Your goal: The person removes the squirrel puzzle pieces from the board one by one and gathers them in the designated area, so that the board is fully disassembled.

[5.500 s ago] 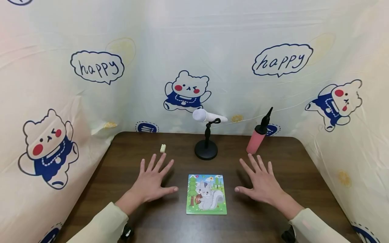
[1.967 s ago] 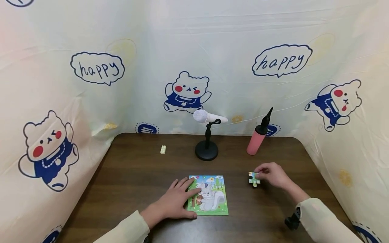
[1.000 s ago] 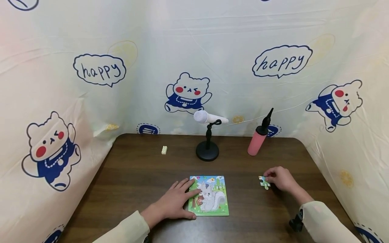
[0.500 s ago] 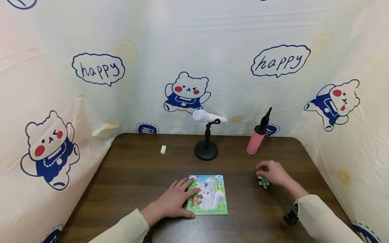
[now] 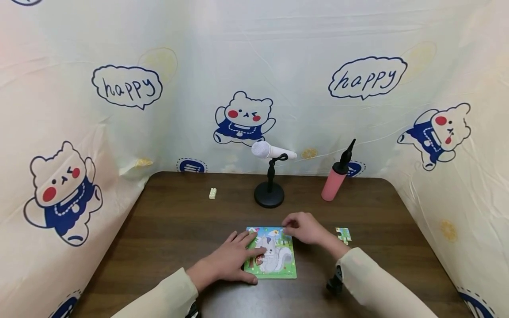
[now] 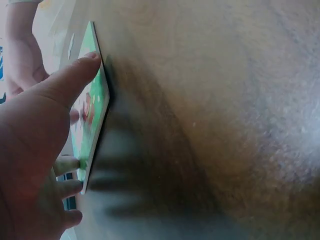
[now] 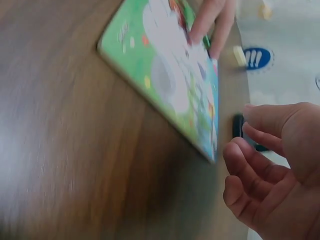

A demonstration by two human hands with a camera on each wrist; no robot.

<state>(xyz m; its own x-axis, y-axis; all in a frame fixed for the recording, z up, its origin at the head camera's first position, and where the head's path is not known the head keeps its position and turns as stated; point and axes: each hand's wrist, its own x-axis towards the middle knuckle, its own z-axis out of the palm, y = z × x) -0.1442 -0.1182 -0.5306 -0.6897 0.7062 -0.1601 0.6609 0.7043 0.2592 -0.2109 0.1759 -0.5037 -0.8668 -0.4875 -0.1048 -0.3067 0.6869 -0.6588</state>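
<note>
A square jigsaw puzzle [image 5: 276,268] with a grey squirrel picture lies flat at the middle of the table. Over its left side rests my left hand [image 5: 230,260], fingers spread, thumb near the lower left corner; the left wrist view shows the thumb on the board's face [image 6: 89,107]. My right hand [image 5: 306,227] hovers at the upper right corner, fingers loosely bent. Nothing shows between those fingers [image 7: 240,155] in the right wrist view; whether they touch the board I cannot tell. Beyond that hand, loose puzzle pieces [image 5: 343,234], seemingly joined, lie on the table.
Behind the puzzle stands a white microphone [image 5: 274,151] on a black stand [image 5: 269,194]. A pink hand pump [image 5: 334,183] with a black nozzle is at the back right. A small cream toy brick [image 5: 212,193] sits at the back left. Printed cloth surrounds the table [image 5: 171,221].
My right hand has let go of the puzzle pieces at the right and moved left to the puzzle's upper right corner. My left hand came onto the puzzle earlier and stays there.
</note>
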